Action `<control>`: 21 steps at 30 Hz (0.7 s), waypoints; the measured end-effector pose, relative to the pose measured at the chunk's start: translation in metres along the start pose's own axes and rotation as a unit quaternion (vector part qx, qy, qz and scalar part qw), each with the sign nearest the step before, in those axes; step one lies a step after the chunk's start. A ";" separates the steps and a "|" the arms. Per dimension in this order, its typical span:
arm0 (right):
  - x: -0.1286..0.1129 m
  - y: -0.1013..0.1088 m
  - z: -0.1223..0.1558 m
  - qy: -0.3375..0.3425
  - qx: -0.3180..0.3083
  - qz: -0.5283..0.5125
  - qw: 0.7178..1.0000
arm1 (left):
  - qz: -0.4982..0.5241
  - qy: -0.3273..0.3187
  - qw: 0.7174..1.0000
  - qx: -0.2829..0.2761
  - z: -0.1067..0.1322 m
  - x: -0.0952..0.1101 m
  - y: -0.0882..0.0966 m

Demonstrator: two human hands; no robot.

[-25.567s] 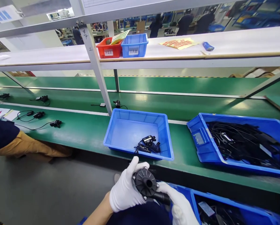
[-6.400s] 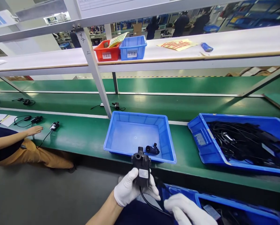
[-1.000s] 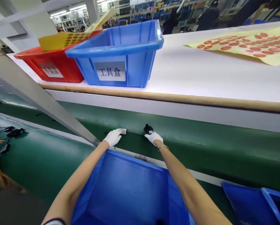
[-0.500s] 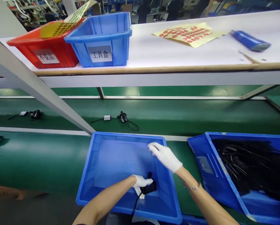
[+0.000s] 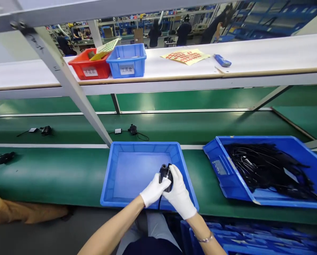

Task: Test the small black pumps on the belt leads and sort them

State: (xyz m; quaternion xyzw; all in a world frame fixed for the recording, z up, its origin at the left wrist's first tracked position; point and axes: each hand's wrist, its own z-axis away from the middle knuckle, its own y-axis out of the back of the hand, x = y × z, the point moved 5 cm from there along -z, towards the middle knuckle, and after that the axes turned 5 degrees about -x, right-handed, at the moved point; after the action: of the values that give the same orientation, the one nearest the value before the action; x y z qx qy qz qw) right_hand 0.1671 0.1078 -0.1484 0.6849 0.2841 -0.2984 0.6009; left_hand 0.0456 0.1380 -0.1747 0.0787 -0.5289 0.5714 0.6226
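Your gloved left hand [image 5: 154, 190] and right hand [image 5: 181, 196], fingers wrapped around a black device [image 5: 165, 173], just below the frame's centre, over a blue bin [image 5: 137, 170], a cable-filled crate [image 5: 226, 187] at right.

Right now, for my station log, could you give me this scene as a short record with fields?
left hand: white glove, gripping black device
right hand: white glove, gripping the black device too
below hands: wide blue bin
right side: blue tub holding black cables
shelf: red box, small blue box, yellow sheet with red dots
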 end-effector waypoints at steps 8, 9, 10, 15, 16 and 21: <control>-0.080 -0.002 0.069 0.067 -0.065 -0.172 0.981 | 0.214 0.017 0.973 -0.082 0.130 0.000 -0.019; -0.082 -0.006 0.082 0.052 -0.076 -0.192 0.977 | 0.269 0.019 0.958 -0.095 0.140 0.001 -0.022; -0.084 -0.012 0.097 0.034 -0.102 -0.209 0.972 | 0.325 0.016 0.940 -0.105 0.149 0.003 -0.025; -0.100 -0.032 0.171 -0.050 -0.308 -0.207 0.927 | 0.518 -0.008 0.855 -0.005 0.176 0.021 -0.024; -0.103 -0.026 0.181 -0.071 -0.307 -0.183 0.931 | 0.545 -0.005 0.838 0.031 0.180 0.023 -0.022; -0.125 0.031 0.190 -0.068 -0.184 -0.043 0.980 | 0.566 0.021 0.821 0.076 0.193 0.018 -0.025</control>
State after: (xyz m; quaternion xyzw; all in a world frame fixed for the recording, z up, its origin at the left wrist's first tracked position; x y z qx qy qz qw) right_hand 0.0951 -0.0882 -0.0532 0.5281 0.3220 -0.3123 0.7211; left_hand -0.0485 0.0056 -0.0658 -0.1995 -0.4218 0.8631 0.1931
